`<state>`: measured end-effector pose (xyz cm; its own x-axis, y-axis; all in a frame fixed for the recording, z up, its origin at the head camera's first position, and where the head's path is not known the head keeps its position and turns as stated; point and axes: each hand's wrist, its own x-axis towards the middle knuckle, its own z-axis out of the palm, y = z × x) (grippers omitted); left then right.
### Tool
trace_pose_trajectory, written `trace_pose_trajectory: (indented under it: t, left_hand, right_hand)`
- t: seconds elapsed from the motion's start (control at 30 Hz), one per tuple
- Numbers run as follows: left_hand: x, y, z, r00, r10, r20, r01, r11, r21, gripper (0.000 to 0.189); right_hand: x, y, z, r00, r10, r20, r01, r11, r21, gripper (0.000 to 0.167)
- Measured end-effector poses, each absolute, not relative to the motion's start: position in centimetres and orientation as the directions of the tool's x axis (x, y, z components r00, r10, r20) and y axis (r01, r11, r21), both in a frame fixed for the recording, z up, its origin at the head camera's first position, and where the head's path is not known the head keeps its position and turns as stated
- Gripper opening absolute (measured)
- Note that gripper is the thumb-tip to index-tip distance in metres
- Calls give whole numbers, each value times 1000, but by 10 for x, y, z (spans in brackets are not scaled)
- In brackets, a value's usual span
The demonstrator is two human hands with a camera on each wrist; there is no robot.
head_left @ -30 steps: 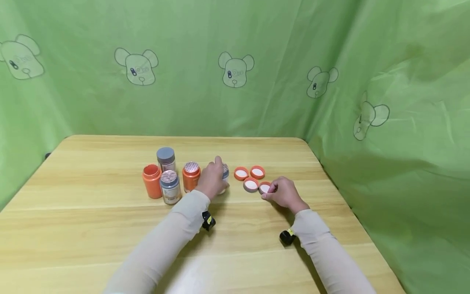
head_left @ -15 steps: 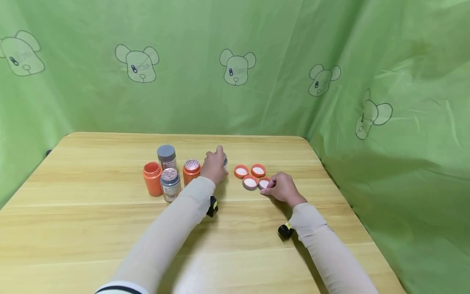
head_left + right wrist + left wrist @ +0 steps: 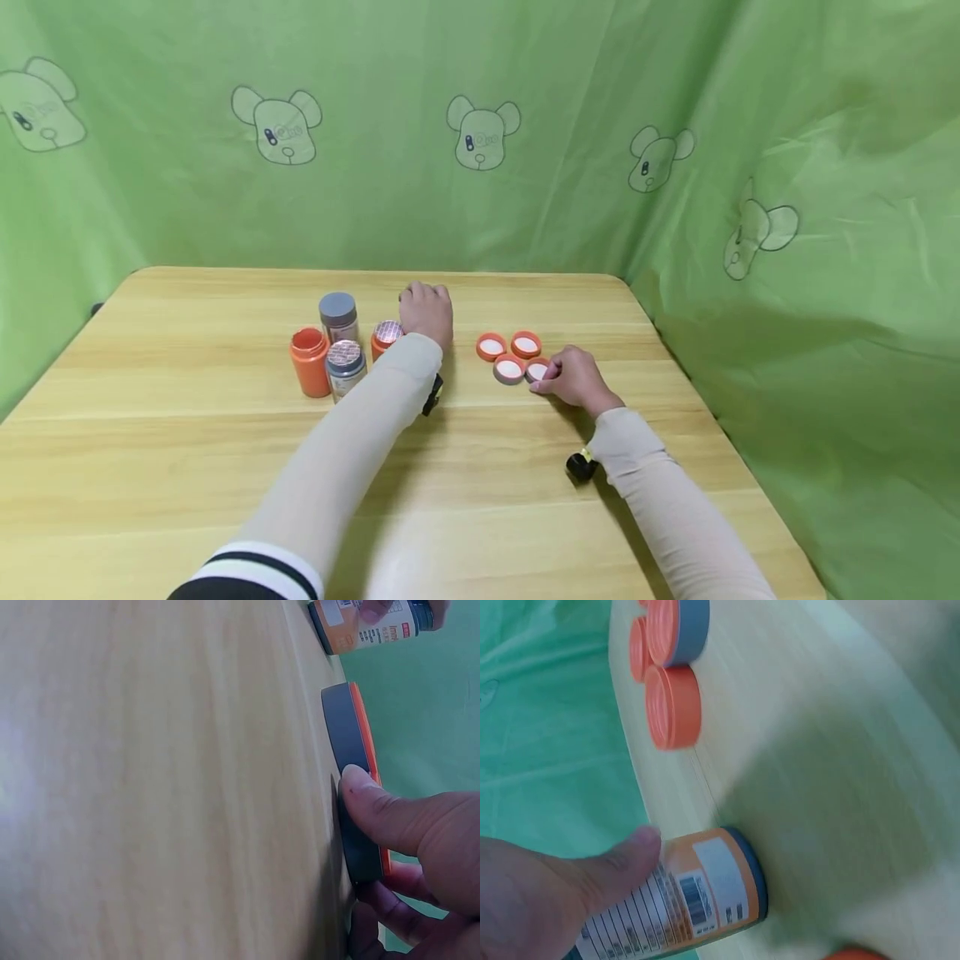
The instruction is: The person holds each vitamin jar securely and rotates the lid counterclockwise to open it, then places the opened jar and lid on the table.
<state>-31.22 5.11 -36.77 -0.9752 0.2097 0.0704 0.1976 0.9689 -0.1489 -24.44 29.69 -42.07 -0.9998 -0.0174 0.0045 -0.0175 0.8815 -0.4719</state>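
My left hand [image 3: 427, 315] grips a small labelled jar with a dark blue-grey base [image 3: 709, 889], its thumb lying along the label in the left wrist view. From the head view, the hand hides that jar. With thumb and fingers, my right hand [image 3: 576, 379] pinches a grey lid [image 3: 361, 844] whose orange inner side faces up on the table. Touching or close to it are another grey lid [image 3: 508, 369] and two orange lids, one at the left [image 3: 491, 347] and one behind [image 3: 526, 344], all upturned with white liners.
Left of the left hand stand an orange jar with a foil seal [image 3: 387, 333], a grey foil-sealed jar [image 3: 346, 367], an uncapped orange jar [image 3: 310, 371] and a grey-capped jar [image 3: 338, 310]. Green curtain [image 3: 555, 208] hangs behind and beside the wooden table [image 3: 480, 467].
My left hand has moved the held jar away from me and slightly left, behind the foil-sealed orange jar. The right hand still pinches the grey lid in nearly the same place.
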Motion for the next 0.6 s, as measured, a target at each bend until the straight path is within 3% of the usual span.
trace_pose_trajectory:
  t: [0.27,0.6]
  left_hand:
    - [-318,44,-360,-986,167,27,155,957,-243,47]
    - [-322,29,-350,-991,119,-52,128,969,-210,51]
  right_hand:
    - [-246,295,-420,-999,-47,7,-45,885,-463,32]
    - [-250,296,-420,-999,-33,9,-33,885,-464,31]
